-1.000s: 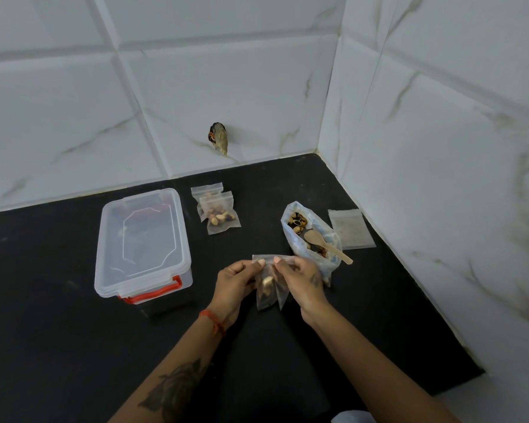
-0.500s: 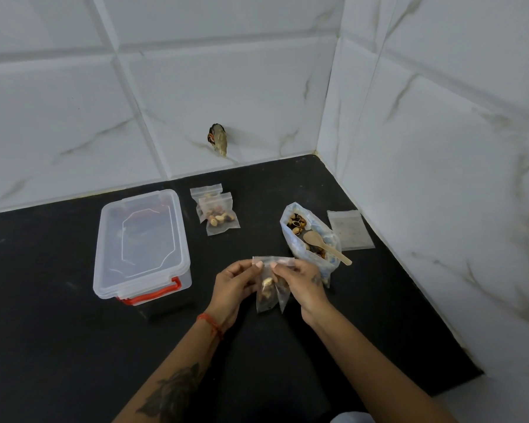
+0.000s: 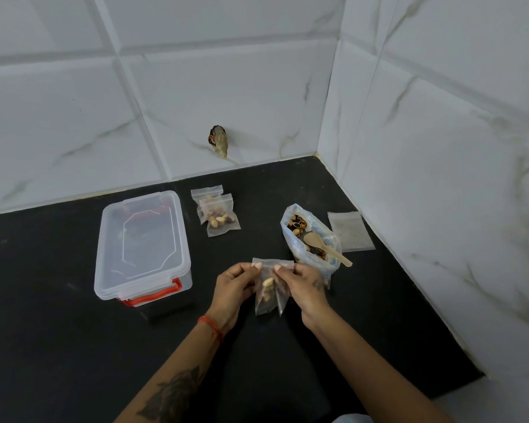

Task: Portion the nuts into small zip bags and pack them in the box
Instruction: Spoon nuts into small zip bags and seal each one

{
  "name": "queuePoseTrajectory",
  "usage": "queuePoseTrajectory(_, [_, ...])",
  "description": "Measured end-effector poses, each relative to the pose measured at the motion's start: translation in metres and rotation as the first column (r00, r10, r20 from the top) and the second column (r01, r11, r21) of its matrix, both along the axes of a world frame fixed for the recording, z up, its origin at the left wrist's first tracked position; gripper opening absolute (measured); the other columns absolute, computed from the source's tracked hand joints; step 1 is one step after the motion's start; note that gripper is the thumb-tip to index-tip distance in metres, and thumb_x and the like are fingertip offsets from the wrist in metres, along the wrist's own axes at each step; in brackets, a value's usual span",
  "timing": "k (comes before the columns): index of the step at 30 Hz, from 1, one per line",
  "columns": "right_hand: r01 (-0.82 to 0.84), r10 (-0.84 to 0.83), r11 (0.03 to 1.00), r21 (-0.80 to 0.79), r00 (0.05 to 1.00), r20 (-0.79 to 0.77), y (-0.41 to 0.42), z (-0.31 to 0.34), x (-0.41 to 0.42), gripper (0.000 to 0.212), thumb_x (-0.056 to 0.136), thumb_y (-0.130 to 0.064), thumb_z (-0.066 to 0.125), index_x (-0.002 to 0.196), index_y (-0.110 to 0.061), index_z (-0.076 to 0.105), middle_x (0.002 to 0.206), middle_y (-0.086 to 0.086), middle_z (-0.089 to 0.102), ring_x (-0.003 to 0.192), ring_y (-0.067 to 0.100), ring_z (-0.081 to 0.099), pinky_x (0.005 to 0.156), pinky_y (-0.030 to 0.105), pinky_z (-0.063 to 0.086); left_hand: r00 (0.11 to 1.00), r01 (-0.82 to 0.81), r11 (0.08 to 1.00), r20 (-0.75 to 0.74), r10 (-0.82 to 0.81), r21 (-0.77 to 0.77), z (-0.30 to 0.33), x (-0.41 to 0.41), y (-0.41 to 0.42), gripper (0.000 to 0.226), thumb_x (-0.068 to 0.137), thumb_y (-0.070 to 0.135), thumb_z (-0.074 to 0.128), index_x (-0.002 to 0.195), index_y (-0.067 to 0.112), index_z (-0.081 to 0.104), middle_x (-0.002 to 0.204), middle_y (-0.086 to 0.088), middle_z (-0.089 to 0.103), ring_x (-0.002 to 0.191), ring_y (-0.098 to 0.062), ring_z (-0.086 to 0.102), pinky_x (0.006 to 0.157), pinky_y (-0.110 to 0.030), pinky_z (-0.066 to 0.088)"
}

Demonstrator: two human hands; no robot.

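**A light, floppy bag held by its zip strip**

From the head camera, we see our left hand (image 3: 234,286) and right hand (image 3: 303,288) each pinching the top edge of a small zip bag (image 3: 268,300), which hangs between them above the black counter (image 3: 58,346). Neither hand is free; both grasp the same bag, fingertips close together along the strip. A few nuts (image 3: 268,285) show through the film.

We judge this bag light and limp: thin plastic that folds and creases, with the loose nuts shifting the weight toward the bottom. The film looks slick, so the stiffer zip strip at the top is the sensible place to hold, and pressing along it should close it. Gripping the belly risks crushing or spilling.

Two filled bags (image 3: 217,213) lie behind, near the wall. The clear box (image 3: 141,242) with its lid on sits to the left. The open bulk bag (image 3: 310,239) holds a wooden spoon (image 3: 324,247), with an empty zip bag (image 3: 350,232) just beside it.
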State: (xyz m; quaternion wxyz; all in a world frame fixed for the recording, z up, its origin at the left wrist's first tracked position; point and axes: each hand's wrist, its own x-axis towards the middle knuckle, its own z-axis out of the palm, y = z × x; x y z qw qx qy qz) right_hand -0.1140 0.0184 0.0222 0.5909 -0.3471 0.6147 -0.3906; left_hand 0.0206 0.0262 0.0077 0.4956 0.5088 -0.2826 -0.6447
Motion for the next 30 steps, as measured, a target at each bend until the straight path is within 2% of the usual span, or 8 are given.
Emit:
queuePoseTrajectory(5, [-0.005,0.005,0.999,-0.038,1.0,0.005,0.003,0.003,-0.004,0.006,0.086,-0.016,0.066,0.086,-0.013,0.07,0.086,0.009,0.074,0.082,0.021,0.071,0.082,0.04,0.057,1.0,-0.007,1.0,0.004,0.007,-0.004,-0.001,0.0,0.001,0.009,0.085,0.013,0.063,0.086,0.005,0.068,0.088,-0.012,0.071,0.083,-0.022,0.068,0.075,-0.031,0.055])
queuePoseTrajectory(9, [0.007,-0.006,1.0,-0.012,0.995,0.097,0.004,0.006,-0.009,0.012,0.087,-0.013,0.065,0.09,-0.003,0.071,0.09,0.014,0.073,0.087,0.025,0.07,0.083,0.038,0.057,0.999,-0.047,0.999,0.011,0.047,0.014,-0.001,-0.002,0.001,0.008,0.086,0.011,0.064,0.079,0.007,0.067,0.086,-0.012,0.072,0.082,-0.021,0.068,0.08,-0.035,0.055])
queuePoseTrajectory(14, [0.071,-0.073,0.997,0.034,0.996,0.06,0.002,0.006,-0.005,0.007,0.086,-0.011,0.065,0.084,-0.006,0.07,0.088,0.012,0.073,0.085,0.024,0.07,0.08,0.038,0.057,0.999,-0.053,0.998,0.015,0.052,0.022,-0.001,-0.003,0.0,0.009,0.085,0.01,0.064,0.076,0.007,0.066,0.086,-0.012,0.071,0.083,-0.021,0.068,0.081,-0.035,0.055])
queuePoseTrajectory(17, [0.04,-0.05,0.997,0.067,0.986,0.156,0.003,0.013,-0.007,0.007,0.088,-0.009,0.062,0.084,-0.008,0.067,0.086,0.012,0.072,0.08,0.022,0.07,0.072,0.032,0.058,0.998,-0.065,0.997,0.005,0.065,0.032,-0.003,-0.002,-0.001,0.009,0.085,0.01,0.064,0.077,0.006,0.064,0.088,-0.015,0.07,0.084,-0.023,0.067,0.083,-0.038,0.054])
queuePoseTrajectory(20, [0.033,-0.054,0.995,0.09,0.968,0.247,0.004,0.018,-0.011,0.009,0.092,-0.008,0.056,0.09,-0.008,0.064,0.084,0.01,0.07,0.078,0.02,0.067,0.073,0.031,0.056,0.997,-0.081,0.996,-0.003,0.082,0.028,-0.004,-0.001,-0.001,0.009,0.086,0.01,0.063,0.078,0.004,0.063,0.088,-0.016,0.068,0.084,-0.024,0.066,0.083,-0.039,0.054])
queuePoseTrajectory(24, [0.081,-0.097,0.992,0.091,0.979,0.178,0.002,0.013,-0.008,0.01,0.092,-0.01,0.057,0.094,-0.006,0.065,0.09,0.012,0.071,0.086,0.023,0.068,0.075,0.032,0.057,0.997,-0.075,0.997,0.002,0.075,0.004,-0.004,-0.002,0.0,0.011,0.087,0.01,0.062,0.077,0.005,0.064,0.087,-0.014,0.068,0.083,-0.022,0.065,0.078,-0.034,0.054])
queuePoseTrajectory(27, [0.019,-0.035,0.997,0.081,0.98,0.195,0.002,0.014,-0.007,0.013,0.093,-0.013,0.055,0.099,-0.006,0.065,0.093,0.012,0.071,0.088,0.023,0.069,0.076,0.032,0.056,0.996,-0.089,0.996,0.003,0.089,-0.012,-0.006,-0.002,0.0,0.009,0.088,0.011,0.061,0.082,0.004,0.064,0.085,-0.011,0.068,0.083,-0.022,0.066,0.079,-0.037,0.055])
queuePoseTrajectory(30, [-0.105,0.084,0.988,0.113,0.98,0.178,0.007,0.016,-0.011,0.03,0.084,-0.019,0.069,0.11,-0.019,0.056,0.105,0.008,0.069,0.096,0.021,0.068,0.079,0.034,0.057,0.994,-0.113,0.993,0.009,0.113,-0.036,-0.008,-0.003,0.0,0.011,0.088,0.013,0.06,0.09,0.003,0.064,0.087,-0.01,0.069,0.081,-0.02,0.068,0.076,-0.038,0.056])
